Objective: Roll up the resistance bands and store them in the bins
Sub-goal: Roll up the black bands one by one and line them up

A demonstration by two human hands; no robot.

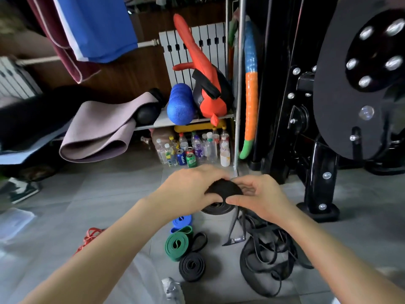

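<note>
Both hands (pixel 221 194) clamped on black band roll (pixel 223 189), loose tail prob. dangling, floor (pixel 122 194) left open

Left hand (pixel 188 189) and right hand (pixel 260 198) clasp a black band roll (pixel 223 188); its loose tail (pixel 235 224) hangs below the grip toward rolled bands (pixel 177 246).

"PEPSI" on blue can (pixel 181 157); other labels unreadable.

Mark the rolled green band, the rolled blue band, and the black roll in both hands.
rolled green band (pixel 176 245), head view, coil's flat face
rolled blue band (pixel 182 220), head view, top edge
black roll (pixel 223 187), head view, outer wrap
</note>
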